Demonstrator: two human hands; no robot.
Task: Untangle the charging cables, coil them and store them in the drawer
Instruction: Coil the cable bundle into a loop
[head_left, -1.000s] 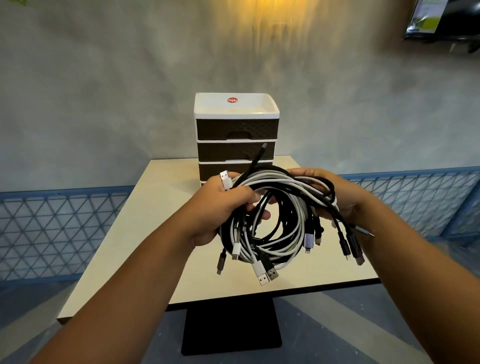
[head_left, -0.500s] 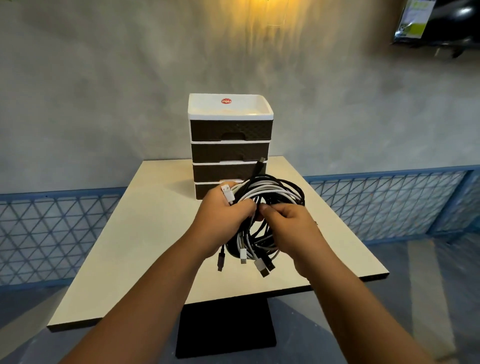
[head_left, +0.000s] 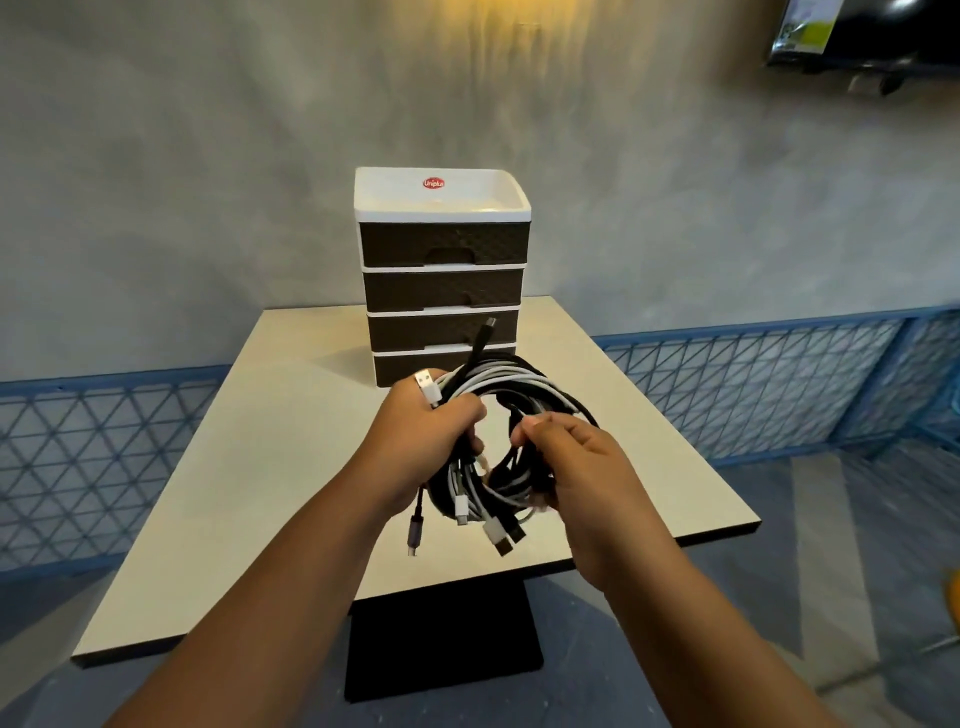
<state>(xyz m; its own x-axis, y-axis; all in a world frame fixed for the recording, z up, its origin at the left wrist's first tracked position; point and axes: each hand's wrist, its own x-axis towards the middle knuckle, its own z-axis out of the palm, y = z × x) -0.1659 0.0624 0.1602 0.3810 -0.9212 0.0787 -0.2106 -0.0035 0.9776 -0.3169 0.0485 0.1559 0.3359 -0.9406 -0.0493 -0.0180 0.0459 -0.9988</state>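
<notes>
From the head view, the cable bundle (head_left: 511, 441) hangs over the table (head_left: 291, 415) before the drawer unit (head_left: 444, 275), left hand (head_left: 421, 441) gripping it, right hand (head_left: 566, 467) pinching strands. Light, floppy, snag-prone; better held near plugs. Black and white cords looped together

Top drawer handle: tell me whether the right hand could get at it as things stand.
Probably not right away. The right hand grips the cable bundle together with the left hand. Nothing blocks the top drawer handle; the hand must let go first.
</notes>
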